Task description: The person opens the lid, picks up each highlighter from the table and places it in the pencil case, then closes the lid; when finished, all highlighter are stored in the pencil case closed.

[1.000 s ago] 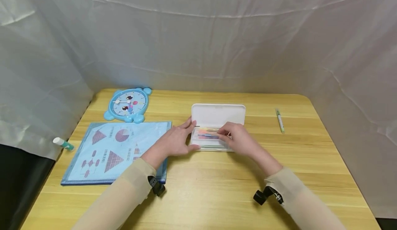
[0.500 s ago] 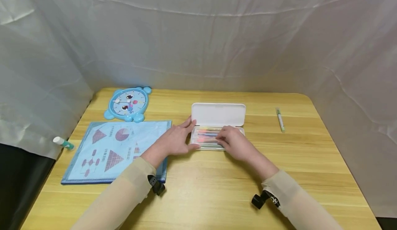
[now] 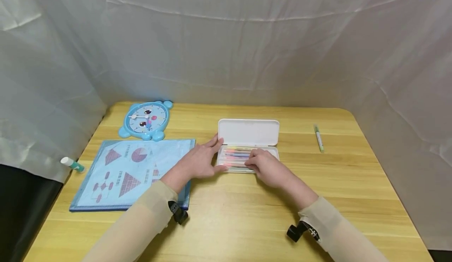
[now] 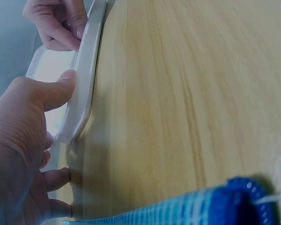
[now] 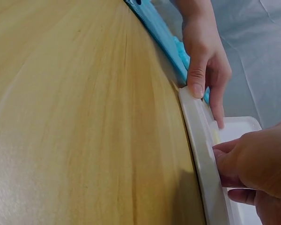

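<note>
A white hinged pen case (image 3: 248, 131) stands open on the table with its lid raised. Several coloured pens (image 3: 236, 154) lie side by side in its lower tray. My left hand (image 3: 202, 159) holds the case's left end, thumb on the front edge and index finger by the back left corner. The right hand (image 3: 269, 167) reaches into the tray from the right, its thumb and fingers pinched at a pen near the front row; the fingers hide the pens' right ends. In the right wrist view, the left thumb presses on the case's front corner (image 5: 191, 101).
A blue mesh folder (image 3: 134, 171) with printed charts lies left, partly under the left forearm. Behind it is a blue toy clock (image 3: 146, 119). A glue stick (image 3: 72, 164) lies at the left table edge, and a green-ended pen (image 3: 319, 138) lies at the right.
My right hand has moved toward the front of the tray with a pen, and the back pens show more clearly. The left hand stays on the case.
</note>
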{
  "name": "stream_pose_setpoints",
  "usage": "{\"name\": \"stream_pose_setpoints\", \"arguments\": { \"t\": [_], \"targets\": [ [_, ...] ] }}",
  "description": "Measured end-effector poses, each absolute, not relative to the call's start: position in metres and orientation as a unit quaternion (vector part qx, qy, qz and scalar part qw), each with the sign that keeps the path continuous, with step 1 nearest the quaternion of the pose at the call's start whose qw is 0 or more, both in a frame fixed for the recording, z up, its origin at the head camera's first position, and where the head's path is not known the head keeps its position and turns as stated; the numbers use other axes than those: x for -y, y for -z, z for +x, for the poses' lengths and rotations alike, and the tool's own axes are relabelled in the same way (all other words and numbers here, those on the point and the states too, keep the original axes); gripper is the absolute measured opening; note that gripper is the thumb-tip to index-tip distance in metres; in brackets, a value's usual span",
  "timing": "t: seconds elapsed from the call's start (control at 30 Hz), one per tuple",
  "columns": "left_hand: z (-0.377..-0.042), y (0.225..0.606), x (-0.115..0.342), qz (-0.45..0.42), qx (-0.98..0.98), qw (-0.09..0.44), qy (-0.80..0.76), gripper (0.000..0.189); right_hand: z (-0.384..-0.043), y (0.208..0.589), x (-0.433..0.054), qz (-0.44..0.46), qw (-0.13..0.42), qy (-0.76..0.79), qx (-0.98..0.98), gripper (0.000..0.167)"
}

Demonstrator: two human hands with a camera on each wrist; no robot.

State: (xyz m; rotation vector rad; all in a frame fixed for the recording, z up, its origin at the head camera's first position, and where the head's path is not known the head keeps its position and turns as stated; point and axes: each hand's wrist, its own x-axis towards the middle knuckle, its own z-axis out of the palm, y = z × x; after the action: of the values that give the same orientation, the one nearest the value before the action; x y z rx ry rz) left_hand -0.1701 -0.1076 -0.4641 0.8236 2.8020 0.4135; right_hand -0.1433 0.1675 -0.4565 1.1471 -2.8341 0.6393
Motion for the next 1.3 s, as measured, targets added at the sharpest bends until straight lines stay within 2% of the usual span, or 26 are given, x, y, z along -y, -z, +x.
{"name": "stream_pose_setpoints", "arguments": {
  "t": [0.37,0.6,0.97,1.3],
  "targets": [
    [-0.170,0.464,0.107,0.278,-0.946,0.094,-0.137,0.104,-0.145,0.448,-0.173,0.336,-0.016,-0.248,0.908,0.014],
    [-0.170,0.463,0.108,0.282,-0.944,0.097,-0.138,0.104,-0.150,0.437,-0.193,0.304,-0.021,-0.290,0.907,0.019],
    [-0.170,0.463,0.108,0.281,-0.944,0.097,-0.140,0.104,-0.162,0.422,-0.245,0.229,0.018,-0.333,0.914,0.022],
    [-0.169,0.463,0.107,0.281,-0.945,0.095,-0.139,0.104,-0.165,0.421,-0.296,0.175,0.085,-0.313,0.930,0.020]
  ]
}}
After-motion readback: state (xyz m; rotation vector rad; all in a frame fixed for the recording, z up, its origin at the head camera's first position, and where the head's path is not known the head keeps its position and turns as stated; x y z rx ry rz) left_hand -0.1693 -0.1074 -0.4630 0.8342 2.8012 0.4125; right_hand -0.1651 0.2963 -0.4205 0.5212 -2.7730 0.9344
